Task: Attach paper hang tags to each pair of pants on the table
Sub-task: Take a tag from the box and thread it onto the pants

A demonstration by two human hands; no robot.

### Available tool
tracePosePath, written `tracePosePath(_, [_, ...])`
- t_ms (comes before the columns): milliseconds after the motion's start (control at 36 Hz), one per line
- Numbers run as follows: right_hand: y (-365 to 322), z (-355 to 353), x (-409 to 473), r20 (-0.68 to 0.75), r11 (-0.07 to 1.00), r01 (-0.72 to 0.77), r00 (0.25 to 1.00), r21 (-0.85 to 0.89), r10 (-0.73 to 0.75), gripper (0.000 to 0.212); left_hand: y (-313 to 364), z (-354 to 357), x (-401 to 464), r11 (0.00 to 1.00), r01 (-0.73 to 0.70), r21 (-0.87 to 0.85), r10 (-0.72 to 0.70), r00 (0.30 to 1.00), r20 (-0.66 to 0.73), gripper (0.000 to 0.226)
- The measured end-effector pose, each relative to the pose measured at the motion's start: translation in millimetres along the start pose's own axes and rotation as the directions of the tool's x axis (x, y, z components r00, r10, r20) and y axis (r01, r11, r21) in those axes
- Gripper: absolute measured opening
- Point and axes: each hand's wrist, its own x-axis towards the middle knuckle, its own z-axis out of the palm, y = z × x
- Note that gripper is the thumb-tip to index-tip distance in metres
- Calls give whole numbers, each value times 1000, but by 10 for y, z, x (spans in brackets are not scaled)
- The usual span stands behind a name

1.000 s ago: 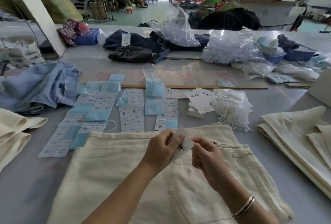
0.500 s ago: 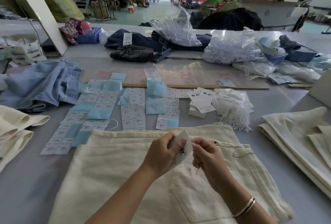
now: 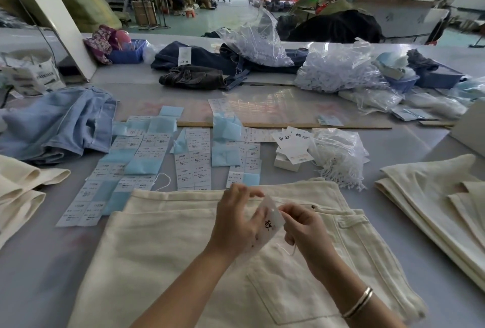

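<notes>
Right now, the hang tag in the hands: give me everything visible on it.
The hang tag is a small white card that looks like paper, with a black handwritten-style character printed on its face and what looks like a small hole near its upper end. It is held tilted above the cream pants, near the waistband. The left hand covers its left part and holds it; the right hand pinches at its right edge, where a thin white string hangs down. Its lower left part is hidden.

Bare forearms, silver bangle point(image 3: 358, 302) on the right wrist
</notes>
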Motion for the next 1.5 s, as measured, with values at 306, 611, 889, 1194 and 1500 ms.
tracePosePath(306, [112, -82, -4, 13, 995, -3, 1000, -100, 5, 14, -28, 111, -109, 988, 78, -131, -62, 991, 121, 15])
tracePosePath(611, [78, -527, -128, -232, 982, 27, 970, -187, -71, 16, 121, 237, 64, 967, 160, 197, -217, 925, 312, 10])
tracePosePath(889, [-14, -715, -242, -239, 999, -36, 970, 23, 41, 16, 508, 686, 162, 903, 331, -275, -184, 875, 449, 8])
tracePosePath(1194, [-39, -1501, -261, -396, 929, -321, 889, -185, 228, 12, 639, 1313, 264, 973, 28, 231, -138, 869, 475, 26])
tracePosePath(1500, [89, -1440, -111, -429, 731, -350, 899, -585, 87, 21, 641, 1548, 273, 933, -31, 359, -128, 904, 408, 20])
